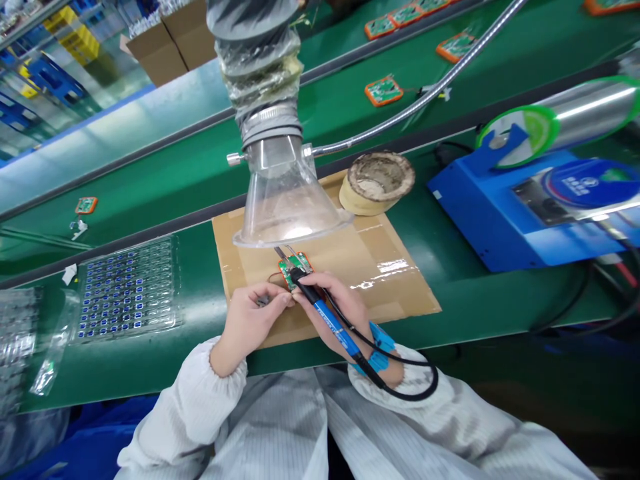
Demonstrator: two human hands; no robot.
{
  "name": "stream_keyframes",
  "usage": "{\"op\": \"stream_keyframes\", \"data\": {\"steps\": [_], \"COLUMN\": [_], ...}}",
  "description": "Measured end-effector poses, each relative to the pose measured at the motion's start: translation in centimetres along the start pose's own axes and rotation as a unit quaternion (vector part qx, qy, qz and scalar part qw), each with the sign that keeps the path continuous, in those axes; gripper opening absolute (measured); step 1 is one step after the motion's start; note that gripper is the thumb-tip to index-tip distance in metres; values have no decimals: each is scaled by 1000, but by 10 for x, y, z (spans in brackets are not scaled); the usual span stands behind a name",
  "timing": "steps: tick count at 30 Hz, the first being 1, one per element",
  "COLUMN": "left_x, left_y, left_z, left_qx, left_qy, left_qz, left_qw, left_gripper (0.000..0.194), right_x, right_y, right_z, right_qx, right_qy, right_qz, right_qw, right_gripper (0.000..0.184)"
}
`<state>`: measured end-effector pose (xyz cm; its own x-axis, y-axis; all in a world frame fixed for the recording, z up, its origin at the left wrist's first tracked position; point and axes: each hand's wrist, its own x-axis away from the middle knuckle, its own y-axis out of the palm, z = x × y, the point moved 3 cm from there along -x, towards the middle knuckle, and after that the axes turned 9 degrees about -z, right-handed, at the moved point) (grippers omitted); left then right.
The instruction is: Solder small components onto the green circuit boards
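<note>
A blue soldering iron (330,319) with a black cable rests in my right hand (345,300), its fingers closed around the grip. The iron's tip end points at a green circuit board (301,261) with an orange rim, lying on the cardboard sheet (400,287). My left hand (253,317) is closed in a pinch at the board's near edge, its fingertips close to those of my right hand. A small grey part (262,301) shows at the left fingers, and a thin dark wire loops beside the board. What the pinch holds is hidden.
A clear fume extraction hood (290,200) hangs low over the board. Behind it stands a round crusty pot (377,183). At right is a blue solder-feeding machine (500,213); at left, a plastic tray (127,287) of small blue parts. More boards (384,91) lie on the green belt.
</note>
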<state>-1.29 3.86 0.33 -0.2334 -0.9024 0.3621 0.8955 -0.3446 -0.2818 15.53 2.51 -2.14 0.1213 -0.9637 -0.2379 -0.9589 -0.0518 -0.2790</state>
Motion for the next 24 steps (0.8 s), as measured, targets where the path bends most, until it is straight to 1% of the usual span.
{"op": "stream_keyframes", "data": {"steps": [3,6,9,13,18,21,24], "left_x": [0,1,1,1,0,1,1], "left_y": [1,2,3,2,1,-1,-2], "left_z": [1,2,2,3,5,7,11], "left_qx": [-10,-22,-23,-15,-22,-71,-129], "left_qy": [-1,-4,-5,-11,-8,22,76], "left_qz": [-7,-20,-25,-26,-41,-22,-2], "left_qw": [1000,1000,999,1000,999,997,989], "left_gripper": [22,25,25,25,21,15,12], "right_x": [-2,-2,-2,-2,-2,-2,-1], "right_y": [-1,0,0,0,0,-1,0], "right_z": [0,0,2,5,6,4,1], "right_qx": [-61,-134,-166,-134,-91,-63,-45], "right_qy": [38,55,58,68,60,55,45], "right_qz": [15,-8,-26,-10,-1,5,9], "right_qw": [997,989,984,989,994,996,998], "right_gripper": [19,22,25,23,20,19,19]}}
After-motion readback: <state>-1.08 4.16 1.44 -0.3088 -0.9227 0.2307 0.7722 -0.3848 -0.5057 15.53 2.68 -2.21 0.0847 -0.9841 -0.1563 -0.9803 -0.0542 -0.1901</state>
